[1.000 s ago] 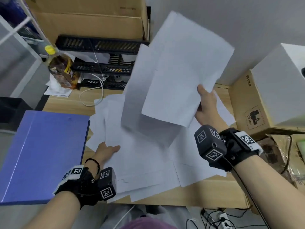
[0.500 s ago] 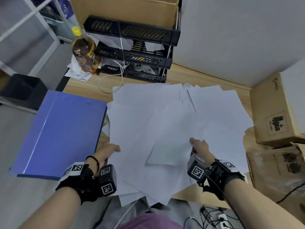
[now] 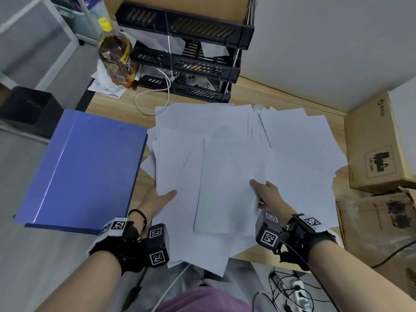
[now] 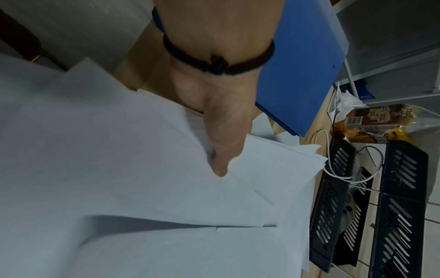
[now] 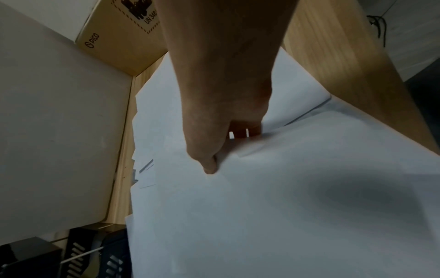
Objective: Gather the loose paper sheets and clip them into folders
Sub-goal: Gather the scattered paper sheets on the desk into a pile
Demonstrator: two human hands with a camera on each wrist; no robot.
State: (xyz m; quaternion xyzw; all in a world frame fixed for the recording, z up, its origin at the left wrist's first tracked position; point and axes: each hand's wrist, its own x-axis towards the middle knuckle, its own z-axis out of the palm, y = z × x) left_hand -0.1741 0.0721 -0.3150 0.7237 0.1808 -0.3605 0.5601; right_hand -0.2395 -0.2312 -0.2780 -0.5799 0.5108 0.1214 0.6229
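Note:
Several loose white paper sheets point(image 3: 227, 158) lie fanned out over the wooden desk point(image 3: 117, 106). My left hand point(image 3: 157, 199) pinches the near left edge of the sheets point(image 4: 142, 188), thumb on top and fingers hidden beneath. At the near right edge, my right hand point(image 3: 265, 194) pinches the top sheets point(image 5: 285, 188) the same way, thumb above and fingers under. A closed blue folder point(image 3: 85, 167) lies flat at the left, partly overhanging the desk edge, also seen in the left wrist view as the folder point(image 4: 302, 62).
A black stacked letter tray point(image 3: 189, 55) and a brown drink bottle point(image 3: 117, 57) stand at the back, with a white cable point(image 3: 157, 97) looped in front. Cardboard boxes point(image 3: 378, 149) crowd the right side. Power strip and cables point(image 3: 299, 296) lie on the floor below.
My right hand has brought the raised sheets down onto the pile and toward me. My left hand now has its thumb on top of the left edge.

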